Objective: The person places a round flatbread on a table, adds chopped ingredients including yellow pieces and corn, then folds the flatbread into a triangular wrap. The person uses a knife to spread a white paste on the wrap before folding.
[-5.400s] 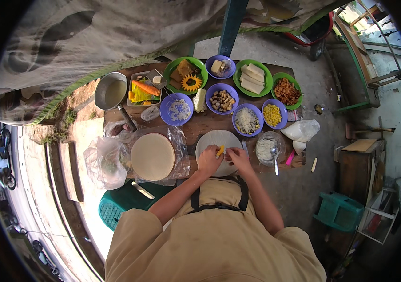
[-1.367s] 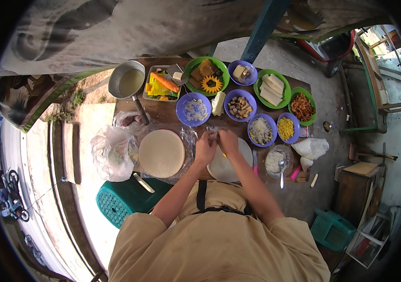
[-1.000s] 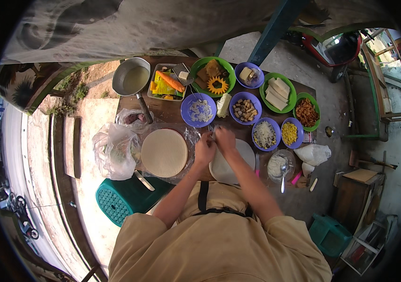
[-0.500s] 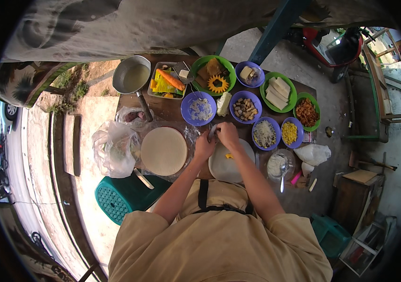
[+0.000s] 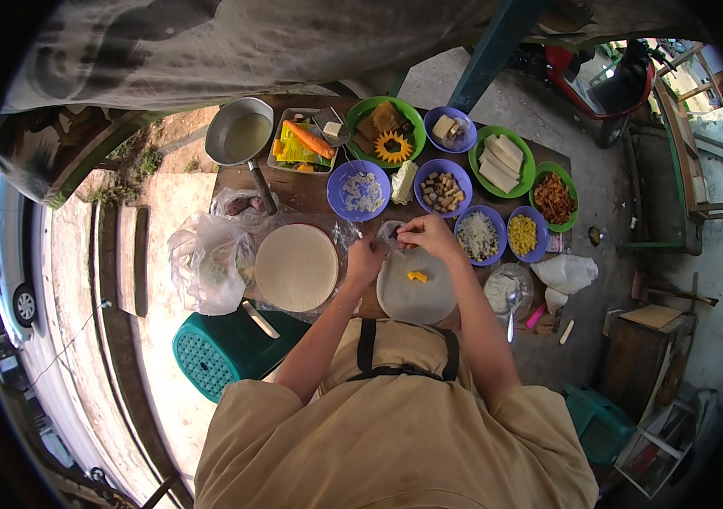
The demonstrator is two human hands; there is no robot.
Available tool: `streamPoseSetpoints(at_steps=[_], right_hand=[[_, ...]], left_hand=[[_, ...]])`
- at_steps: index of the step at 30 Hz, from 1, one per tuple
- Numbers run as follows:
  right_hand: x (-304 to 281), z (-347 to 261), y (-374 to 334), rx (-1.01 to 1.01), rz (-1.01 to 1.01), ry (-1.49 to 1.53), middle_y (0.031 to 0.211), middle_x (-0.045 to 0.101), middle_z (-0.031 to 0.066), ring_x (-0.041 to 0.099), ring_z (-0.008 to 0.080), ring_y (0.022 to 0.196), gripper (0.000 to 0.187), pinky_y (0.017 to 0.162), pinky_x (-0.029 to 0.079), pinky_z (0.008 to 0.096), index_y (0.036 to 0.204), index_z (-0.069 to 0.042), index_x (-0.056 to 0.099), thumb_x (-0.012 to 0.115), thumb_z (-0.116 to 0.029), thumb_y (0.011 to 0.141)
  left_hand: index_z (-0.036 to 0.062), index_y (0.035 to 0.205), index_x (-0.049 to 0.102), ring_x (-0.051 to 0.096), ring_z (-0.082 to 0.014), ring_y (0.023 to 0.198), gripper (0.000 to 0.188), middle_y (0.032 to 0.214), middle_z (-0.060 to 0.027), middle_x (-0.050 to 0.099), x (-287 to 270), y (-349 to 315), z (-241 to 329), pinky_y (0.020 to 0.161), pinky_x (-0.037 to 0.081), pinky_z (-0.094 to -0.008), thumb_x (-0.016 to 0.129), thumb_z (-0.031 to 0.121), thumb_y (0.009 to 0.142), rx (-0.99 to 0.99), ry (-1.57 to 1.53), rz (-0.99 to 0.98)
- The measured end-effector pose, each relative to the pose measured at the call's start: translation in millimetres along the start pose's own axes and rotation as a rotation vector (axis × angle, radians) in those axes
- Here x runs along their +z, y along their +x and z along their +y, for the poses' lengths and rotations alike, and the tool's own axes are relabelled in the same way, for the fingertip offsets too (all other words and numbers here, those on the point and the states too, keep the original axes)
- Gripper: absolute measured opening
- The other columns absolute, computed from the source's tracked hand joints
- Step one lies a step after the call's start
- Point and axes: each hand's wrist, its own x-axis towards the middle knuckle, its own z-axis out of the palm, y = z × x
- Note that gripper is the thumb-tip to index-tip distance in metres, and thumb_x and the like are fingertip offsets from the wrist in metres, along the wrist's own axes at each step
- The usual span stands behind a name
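Note:
At the middle of the table, my left hand (image 5: 365, 258) is closed on a small piece of clear plastic (image 5: 389, 232), perhaps a bag. The fingers of my right hand (image 5: 431, 236) pinch close against it from the other side; what lies between the fingertips is too small to make out. Under my hands is a pale whitish board with rounded corners (image 5: 429, 301), bearing small yellow-orange pieces (image 5: 417, 276). Left of my hands lies a round pale disc (image 5: 296, 269) on plastic sheeting. A purple bowl with white bits (image 5: 356, 192) stands just beyond them.
Farther back are a saucepan (image 5: 239, 133), a tray with a carrot (image 5: 304, 144), and green bowls (image 5: 502, 163). To the right stand a bowl of yellow corn (image 5: 527, 237) and a bowl of white powder with a spoon (image 5: 509, 290). A plastic bag (image 5: 209, 263) sits left, above a green stool (image 5: 217, 360).
My right hand has shifted right, away from my left, and the clear plastic between them shows more. The yellow-orange pieces are less covered by my arm. A car has come into view at left.

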Motion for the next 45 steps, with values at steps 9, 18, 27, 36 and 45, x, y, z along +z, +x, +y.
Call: streamPoseSetpoints(at_steps=[9,18,27,36,45], right_hand=[[19,71,-67,-0.081,0.185,-0.603,0.094,0.078,0.02,0.075,0.0346,0.085,0.019,0.083,0.06,0.0422,0.099,-0.001,0.082,0.08,-0.008,0.081],[49,86,-77,-0.193,0.24,-0.803,0.102,0.073,0.0193,0.071,0.0383,0.095,0.015,0.086,0.057,0.0483,0.096,0.0,0.079,0.073,-0.004,0.083],[48,86,-82,-0.154,0.258,-0.817,0.107,0.072,0.0182,0.07,0.0384,0.096,0.017,0.088,0.058,0.0479,0.101,0.0,0.078,0.073,-0.005,0.085],[57,75,-84,-0.2,0.259,-0.78,0.109,0.07,0.0173,0.069,0.0368,0.102,0.024,0.091,0.057,0.047,0.107,-0.001,0.078,0.074,-0.006,0.084],[69,90,-74,-0.308,0.263,-1.037,0.109,0.061,0.0184,0.066,0.0357,0.105,0.013,0.087,0.06,0.0459,0.095,0.0,0.073,0.067,-0.003,0.085]], left_hand=[[-0.0024,0.14,0.064,0.08,-0.0212,0.083,0.045,0.087,-0.0151,0.078,-12,-12,-4,0.075,0.06,-0.035,0.064,0.017,0.099,-0.03,-0.221,0.025],[0.0015,0.134,0.051,0.076,-0.0356,0.088,0.064,0.11,-0.0177,0.074,4,-56,-23,0.084,0.059,-0.0448,0.083,0.028,0.085,-0.083,0.15,-0.007],[0.0042,0.129,0.06,0.074,-0.042,0.093,0.044,0.092,-0.0185,0.076,19,-51,-34,0.083,0.059,-0.0518,0.07,0.01,0.087,-0.011,0.326,-0.063],[0.002,0.129,0.065,0.075,-0.036,0.087,0.044,0.087,-0.0168,0.076,22,-60,-38,0.08,0.058,-0.0481,0.072,0.013,0.088,0.0,0.17,-0.025],[0.0024,0.127,0.066,0.074,-0.0358,0.082,0.042,0.085,-0.0151,0.075,28,-60,-47,0.076,0.058,-0.0472,0.072,0.013,0.087,0.049,0.123,0.022]])
